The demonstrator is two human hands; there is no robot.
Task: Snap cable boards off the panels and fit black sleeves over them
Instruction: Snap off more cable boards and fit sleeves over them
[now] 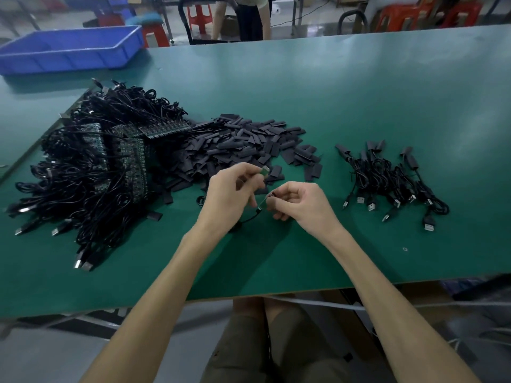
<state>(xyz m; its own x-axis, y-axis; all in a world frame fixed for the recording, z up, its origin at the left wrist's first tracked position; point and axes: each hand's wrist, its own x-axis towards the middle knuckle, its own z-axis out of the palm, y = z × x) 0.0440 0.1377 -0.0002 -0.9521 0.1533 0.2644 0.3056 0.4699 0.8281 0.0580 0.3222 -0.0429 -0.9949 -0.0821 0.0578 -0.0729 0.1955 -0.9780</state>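
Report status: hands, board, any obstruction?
Left hand pinching small green board. Right hand gripping its cable end. Sleeve pile behind; nothing blocking.

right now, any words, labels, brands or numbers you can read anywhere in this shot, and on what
None can be read.
Circuit board panels in the cable pile: any print is too small and blurred.
Small board in the left hand: no legible marking.
Black sleeves: plain.
Blue bin: no label visible.
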